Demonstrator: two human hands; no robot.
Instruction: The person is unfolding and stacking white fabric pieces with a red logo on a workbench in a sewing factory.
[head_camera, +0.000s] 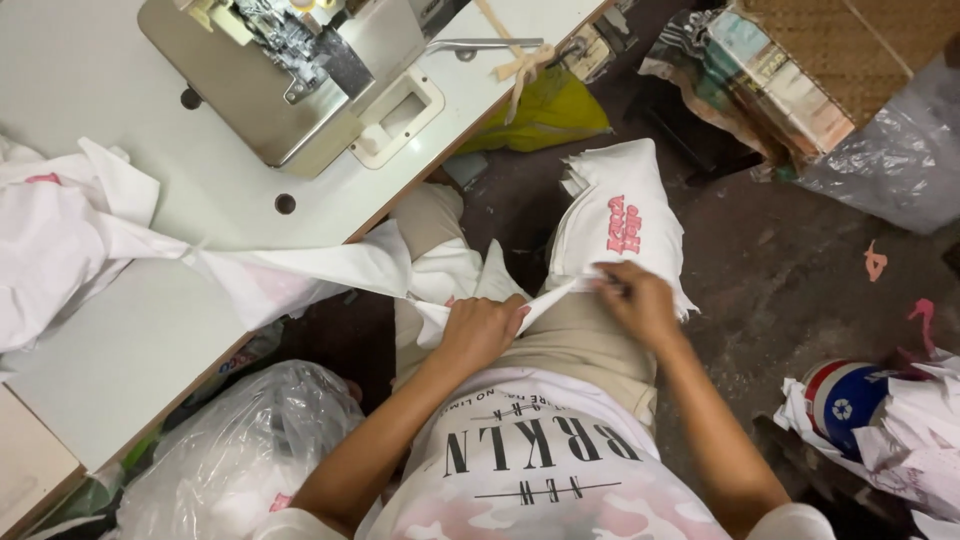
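My left hand (482, 330) is closed on a bunched piece of white fabric (300, 275) that stretches from my lap up onto the sewing table (130, 340). My right hand (635, 300) pinches the edge of a stack of folded white fabric pieces (620, 215) with red print, which rests on my right knee. A taut strip of white cloth runs between the two hands. The stack hides my right knee.
A grey sewing machine (290, 70) stands at the back of the table. More white cloth (50, 230) is heaped at the table's left. A clear plastic bag (250, 440) sits below the table. Bags and bundles (780, 80) lie on the dark floor at right, with cloth (900, 430) at lower right.
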